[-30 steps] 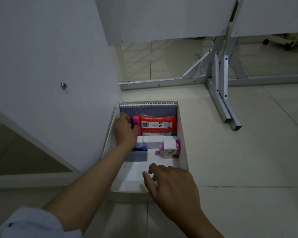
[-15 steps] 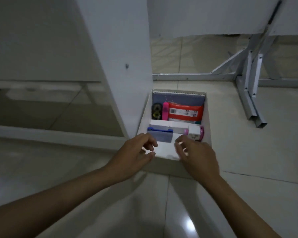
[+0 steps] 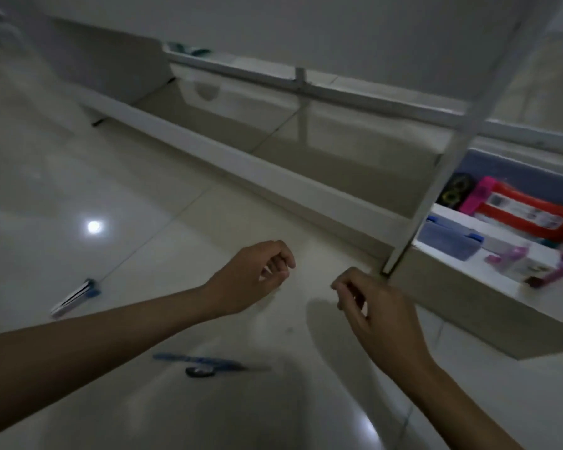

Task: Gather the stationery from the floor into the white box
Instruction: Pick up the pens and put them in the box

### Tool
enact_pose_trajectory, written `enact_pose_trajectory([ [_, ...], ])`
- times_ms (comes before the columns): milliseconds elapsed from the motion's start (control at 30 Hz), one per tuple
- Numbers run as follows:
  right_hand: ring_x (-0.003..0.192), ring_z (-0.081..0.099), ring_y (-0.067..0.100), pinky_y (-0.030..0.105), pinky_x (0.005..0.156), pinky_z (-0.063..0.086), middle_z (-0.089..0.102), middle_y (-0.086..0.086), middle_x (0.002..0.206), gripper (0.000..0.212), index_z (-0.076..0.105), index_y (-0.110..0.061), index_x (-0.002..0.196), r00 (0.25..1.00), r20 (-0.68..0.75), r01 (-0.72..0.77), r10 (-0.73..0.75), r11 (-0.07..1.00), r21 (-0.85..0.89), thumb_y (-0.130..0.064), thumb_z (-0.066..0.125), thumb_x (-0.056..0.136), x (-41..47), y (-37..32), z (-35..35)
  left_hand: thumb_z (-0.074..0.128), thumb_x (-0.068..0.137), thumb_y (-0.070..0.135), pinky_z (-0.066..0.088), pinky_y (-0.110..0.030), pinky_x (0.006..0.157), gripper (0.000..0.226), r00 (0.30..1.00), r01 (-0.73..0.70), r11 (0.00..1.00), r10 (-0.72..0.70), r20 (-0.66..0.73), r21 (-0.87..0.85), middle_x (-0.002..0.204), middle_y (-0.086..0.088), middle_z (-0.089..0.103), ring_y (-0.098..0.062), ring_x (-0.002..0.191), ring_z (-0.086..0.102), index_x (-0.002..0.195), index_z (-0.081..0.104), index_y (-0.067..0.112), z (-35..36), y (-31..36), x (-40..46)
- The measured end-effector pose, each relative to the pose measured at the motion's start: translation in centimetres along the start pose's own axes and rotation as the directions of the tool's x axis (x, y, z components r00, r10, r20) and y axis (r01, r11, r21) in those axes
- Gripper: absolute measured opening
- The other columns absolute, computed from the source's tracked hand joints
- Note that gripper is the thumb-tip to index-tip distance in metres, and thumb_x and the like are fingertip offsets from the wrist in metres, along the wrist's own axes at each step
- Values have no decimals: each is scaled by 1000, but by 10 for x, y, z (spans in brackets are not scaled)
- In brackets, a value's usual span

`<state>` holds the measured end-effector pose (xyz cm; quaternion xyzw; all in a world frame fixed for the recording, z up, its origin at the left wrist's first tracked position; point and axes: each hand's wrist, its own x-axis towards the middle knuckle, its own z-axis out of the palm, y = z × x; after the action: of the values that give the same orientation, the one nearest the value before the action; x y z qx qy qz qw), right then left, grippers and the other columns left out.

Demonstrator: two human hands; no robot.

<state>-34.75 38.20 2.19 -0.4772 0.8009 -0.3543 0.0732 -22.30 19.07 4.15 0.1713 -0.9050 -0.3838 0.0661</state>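
The white box (image 3: 462, 297) stands on the floor at the right. It holds a red packet (image 3: 527, 214), a pink item (image 3: 476, 196), black tape rolls (image 3: 454, 191), a blue case (image 3: 449, 238) and a white and pink gadget (image 3: 533, 266). My left hand (image 3: 257, 277) and my right hand (image 3: 371, 306) hover over the tiles left of the box, fingers loosely curled, nothing in them. On the floor below my left arm lie a blue pen (image 3: 208, 360) and a small dark ring (image 3: 200, 371). A small white and blue item (image 3: 74, 297) lies further left.
A white panel edge (image 3: 436, 190) runs down to the floor at the box's left corner. A low white rail (image 3: 241, 160) crosses the floor behind my hands. The glossy tiles reflect a lamp (image 3: 94, 226).
My view has swung left and the box now sits at the right. Both hands have left the box and moved over the open floor. More stationery on the tiles has come into view.
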Motion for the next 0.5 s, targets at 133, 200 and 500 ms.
enact_pose_trajectory([
  [133,57,53,8,24,58,41,59,-11,67,17,55,-27,81,973,209,100,-93,995,-22,-30,46,96,-7,-22,48,51,92,15,49,-23,66,10,994,105,994,-105,-4,35,85,2,61,-10,76,59,92,59,20,-10,-45,-53],
  [200,61,53,10,27,59,42,60,-8,71,18,54,-25,83,942,306,157,-138,987,-37,-32,42,96,-11,-31,70,50,91,10,48,-22,63,12,987,157,988,-157,-18,5,84,-1,61,-10,75,58,91,59,18,-10,-63,-78],
  [500,69,52,11,29,63,43,59,-6,79,14,53,-21,88,860,486,184,-154,983,-14,-27,43,95,-17,-47,124,48,87,3,51,-26,71,25,983,169,971,-179,43,169,95,6,55,-6,83,54,99,55,24,-7,-120,-136],
])
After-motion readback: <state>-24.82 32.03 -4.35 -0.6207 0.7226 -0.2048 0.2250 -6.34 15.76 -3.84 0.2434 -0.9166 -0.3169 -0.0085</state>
